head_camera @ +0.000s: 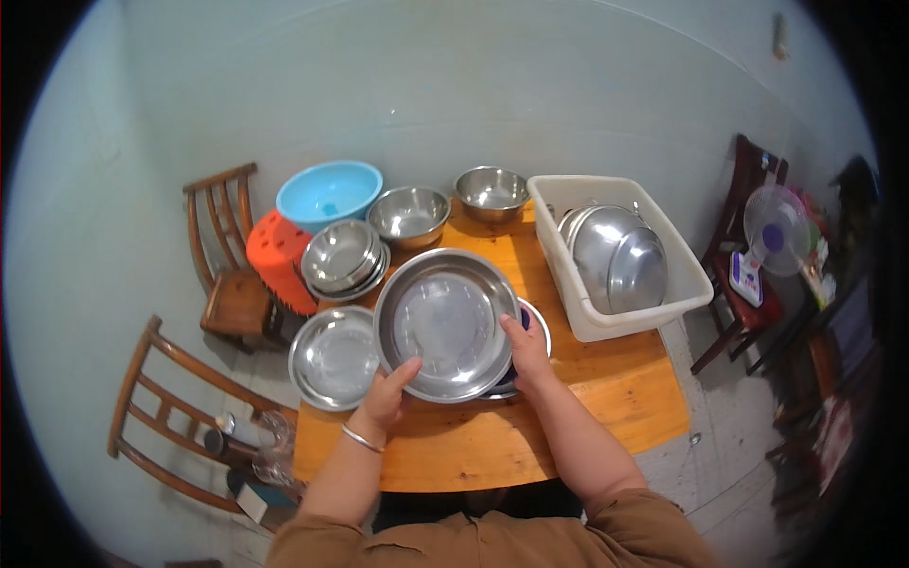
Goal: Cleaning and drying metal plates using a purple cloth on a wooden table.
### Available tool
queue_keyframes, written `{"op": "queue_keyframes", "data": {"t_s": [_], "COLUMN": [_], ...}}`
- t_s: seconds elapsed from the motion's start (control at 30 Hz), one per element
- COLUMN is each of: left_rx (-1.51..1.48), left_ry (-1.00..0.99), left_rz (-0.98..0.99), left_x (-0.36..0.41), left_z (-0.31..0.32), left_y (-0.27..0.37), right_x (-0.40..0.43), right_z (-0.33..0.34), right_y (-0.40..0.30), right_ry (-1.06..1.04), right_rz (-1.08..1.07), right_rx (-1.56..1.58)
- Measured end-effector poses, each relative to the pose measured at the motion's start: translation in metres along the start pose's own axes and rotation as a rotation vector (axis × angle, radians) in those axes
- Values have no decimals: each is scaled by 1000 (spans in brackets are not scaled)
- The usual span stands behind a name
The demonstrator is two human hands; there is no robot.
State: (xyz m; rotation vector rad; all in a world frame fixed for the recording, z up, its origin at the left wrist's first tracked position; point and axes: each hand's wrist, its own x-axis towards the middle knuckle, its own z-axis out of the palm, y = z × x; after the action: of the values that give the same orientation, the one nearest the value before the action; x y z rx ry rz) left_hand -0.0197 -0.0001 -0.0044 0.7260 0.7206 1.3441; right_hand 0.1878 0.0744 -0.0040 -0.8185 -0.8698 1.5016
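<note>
Both my hands hold a round, shallow stainless steel basin (447, 319) above the wooden table. My left hand (387, 397) grips its lower left rim with the thumb on top. At its right rim, my right hand (525, 348) has its thumb over the edge; something dark blue shows beside the fingers. Partly hidden under the held basin, another round metal dish (542, 334) shows its rim at the right. A shallow metal dish (330, 358) lies to the left, overlapped by the held basin. Behind it stands a stack of metal bowls (341, 255).
On the wooden table (611, 390), a white plastic tub (611, 323) holds metal basins (611, 248). Two deep metal bowls (408, 213) (492, 190) stand at the back. A blue plastic basin (330, 188) sits above an orange stool (273, 255). Wooden chairs (234, 291) flank the left; a fan (775, 231) is right.
</note>
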Motion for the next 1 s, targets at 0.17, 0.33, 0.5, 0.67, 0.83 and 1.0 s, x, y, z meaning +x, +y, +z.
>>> {"op": "queue_keyframes", "data": {"t_s": [0.17,0.33,0.5,0.67,0.83,1.0], "left_rx": [-3,40,299,350,462,545], "left_ry": [97,168,-11,13,81,-104], "left_rz": [0,118,195,250,454,338], "left_x": [5,10,0,6,8,-1], "left_z": [7,6,18,-1,10,17], "left_y": [5,-3,-18,-21,-16,-27], "right_x": [8,1,-22,-34,-32,-20], "right_z": [-9,2,22,35,31,23], "right_y": [0,-23,-16,-25,-25,-26], "right_ry": [21,188,-385,-648,-252,21], "right_rz": [-43,-368,-783,-677,-609,-868], "right_rx": [-132,56,-1024,-1252,-1341,-1233]}}
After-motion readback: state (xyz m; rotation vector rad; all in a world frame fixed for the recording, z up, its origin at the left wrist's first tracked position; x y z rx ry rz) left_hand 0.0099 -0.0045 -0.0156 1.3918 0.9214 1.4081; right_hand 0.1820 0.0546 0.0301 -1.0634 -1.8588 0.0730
